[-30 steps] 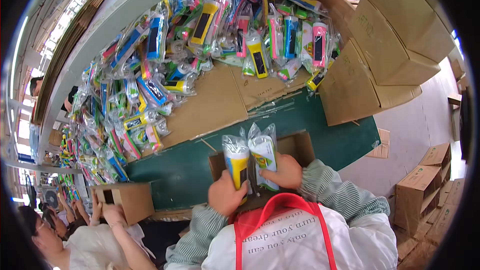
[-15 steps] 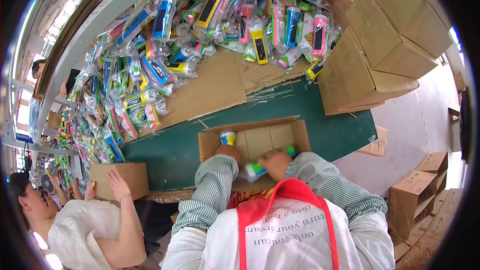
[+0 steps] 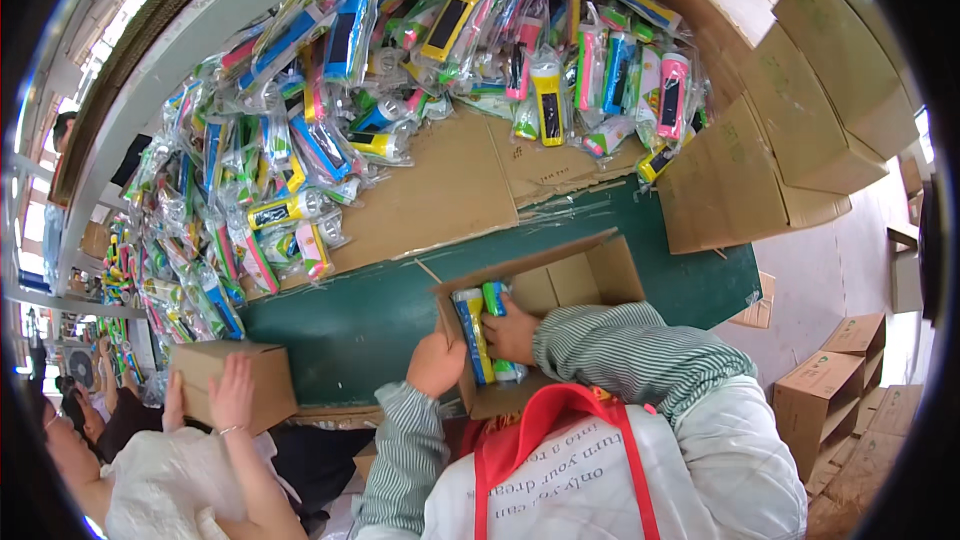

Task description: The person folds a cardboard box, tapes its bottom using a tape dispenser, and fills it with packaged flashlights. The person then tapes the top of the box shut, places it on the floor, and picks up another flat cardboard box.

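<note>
An open cardboard box [image 3: 490, 401] stands in front of me, turned at a slight angle. Inside it, along the left wall, lies a yellow and blue flashlight [image 3: 472, 333]. Beside that one is a green and blue flashlight [image 3: 495, 296], with my right hand [image 3: 514, 331] closed round its middle. My left hand [image 3: 436, 365] grips the box's left wall from outside, its thumb near the rim; some of its fingers are hidden.
Several bagged flashlights [image 3: 350, 35] are heaped on flattened cardboard [image 3: 440, 165] over the green table [image 3: 340, 325]. Stacked cartons [image 3: 715, 185] stand at the right. At the left, a co-worker's hands [image 3: 232, 390] hold another carton [image 3: 262, 380].
The green flashlight has gone from the box's right side to lie beside the yellow one. My left hand has left the inside for the outer left wall. The box has turned slightly.
</note>
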Available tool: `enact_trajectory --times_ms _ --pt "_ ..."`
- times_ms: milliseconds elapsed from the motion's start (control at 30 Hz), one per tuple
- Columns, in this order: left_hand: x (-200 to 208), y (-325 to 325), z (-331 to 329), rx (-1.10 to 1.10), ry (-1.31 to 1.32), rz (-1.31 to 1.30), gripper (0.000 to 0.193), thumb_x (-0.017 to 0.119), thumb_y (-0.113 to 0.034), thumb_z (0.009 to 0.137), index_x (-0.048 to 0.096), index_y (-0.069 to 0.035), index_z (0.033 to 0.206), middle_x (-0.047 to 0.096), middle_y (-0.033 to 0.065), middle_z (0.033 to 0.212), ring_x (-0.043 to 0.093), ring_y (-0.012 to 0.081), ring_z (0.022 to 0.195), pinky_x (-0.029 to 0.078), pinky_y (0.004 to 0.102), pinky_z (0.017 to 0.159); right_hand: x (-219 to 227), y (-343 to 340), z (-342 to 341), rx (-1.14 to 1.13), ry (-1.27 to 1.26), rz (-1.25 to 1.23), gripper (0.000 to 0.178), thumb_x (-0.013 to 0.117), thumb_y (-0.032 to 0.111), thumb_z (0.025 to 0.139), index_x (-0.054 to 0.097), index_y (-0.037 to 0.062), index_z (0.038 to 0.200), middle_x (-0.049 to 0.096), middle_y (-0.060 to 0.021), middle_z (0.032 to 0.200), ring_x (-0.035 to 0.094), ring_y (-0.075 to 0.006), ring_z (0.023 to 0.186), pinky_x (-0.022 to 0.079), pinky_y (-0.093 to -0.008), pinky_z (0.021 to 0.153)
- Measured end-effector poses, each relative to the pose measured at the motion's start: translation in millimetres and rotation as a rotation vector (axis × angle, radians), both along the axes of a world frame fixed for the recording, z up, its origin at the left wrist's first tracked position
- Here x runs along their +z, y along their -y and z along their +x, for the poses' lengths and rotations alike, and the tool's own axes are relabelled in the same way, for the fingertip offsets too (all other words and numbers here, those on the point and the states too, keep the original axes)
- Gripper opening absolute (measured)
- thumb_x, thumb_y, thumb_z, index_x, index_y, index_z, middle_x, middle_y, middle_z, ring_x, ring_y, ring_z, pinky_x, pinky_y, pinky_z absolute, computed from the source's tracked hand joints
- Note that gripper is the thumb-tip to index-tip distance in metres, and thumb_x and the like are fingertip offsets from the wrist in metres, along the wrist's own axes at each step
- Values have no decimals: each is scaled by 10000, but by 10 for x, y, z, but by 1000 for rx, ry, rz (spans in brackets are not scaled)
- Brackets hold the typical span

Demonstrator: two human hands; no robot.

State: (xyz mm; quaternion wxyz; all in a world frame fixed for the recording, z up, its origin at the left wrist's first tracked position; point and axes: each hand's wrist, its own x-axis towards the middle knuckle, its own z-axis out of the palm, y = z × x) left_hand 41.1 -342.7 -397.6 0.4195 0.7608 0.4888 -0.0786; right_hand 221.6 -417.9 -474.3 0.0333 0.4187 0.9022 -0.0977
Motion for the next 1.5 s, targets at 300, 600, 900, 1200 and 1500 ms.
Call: enact_trajectory --times_ms 300,600,900,1200,1500 --pt "102 -24 37 -34 21 35 402 540 -310 853 532 13 1093 629 239 780 623 408 780 484 446 660 -465 62 -101 -270 -393 -9 246 538 211 792 636 105 991 588 -92 1032 489 -308 1129 440 -529 867" --pt "633 -1742 1053 -152 256 380 273 582 -292 873 627 -25 841 625 91 647 606 210 595 452 336 555 1843 -491 1635 -988 -231 452 182 596 78 671 569 10 838 577 -158 694 605 -323 614 488 -442 547" --pt "-583 -2072 3891 -83 448 324 587 731 -315 698 507 29 1118 619 226 993 614 368 930 487 445 787 226 -1413 4185 -2375 -91 613 756 680 200 723 300 -33 1334 451 -272 1235 472 -437 1141 455 -436 910" --pt "-996 -2117 3640 199 750 179 685 811 -215 641 442 31 1164 619 147 977 614 273 912 485 375 807 374 -1242 3240 -1807 -653 478 943 704 224 647 177 -39 1384 454 -302 1228 509 -430 1092 435 -427 928" --pt "449 -1628 2443 15 799 -60 514 743 -187 777 487 -7 1185 601 56 1033 576 143 911 462 304 797 657 -711 2590 -1391 -1218 202 700 677 124 660 386 -50 1272 582 -155 1043 570 -226 963 444 -320 873"
